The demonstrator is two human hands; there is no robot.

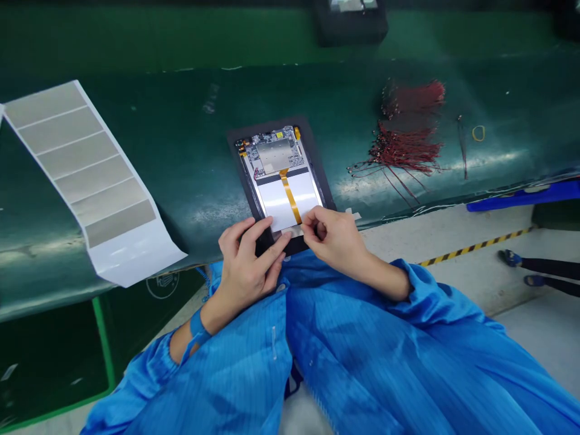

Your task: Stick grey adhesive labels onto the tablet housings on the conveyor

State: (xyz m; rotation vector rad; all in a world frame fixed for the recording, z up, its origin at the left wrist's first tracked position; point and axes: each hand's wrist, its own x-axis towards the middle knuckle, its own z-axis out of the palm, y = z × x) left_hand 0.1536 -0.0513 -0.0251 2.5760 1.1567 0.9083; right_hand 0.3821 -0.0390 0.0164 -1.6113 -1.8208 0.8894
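An opened tablet (265,196) lies in front of me on a dark pad (312,145). Its circuit board (274,154) shows at the far end, and an amber ribbon cable (290,196) runs down the white panel. A silver-grey sticker (292,231) lies across the near end. My left hand (249,257) rests at the near left corner, fingers spread, the index fingertip on the sticker. My right hand (333,235) is closed in a pinch at the sticker's right end; the fingers partly hide what is between them.
A sheet of grey stickers (97,175) overhangs the bench's front edge at left. Bundles of dark red wires (403,148), a single wire (462,148) and a yellow rubber band (478,133) lie at right. A black block (351,27) stands at the back. A person's feet (512,258) show at far right.
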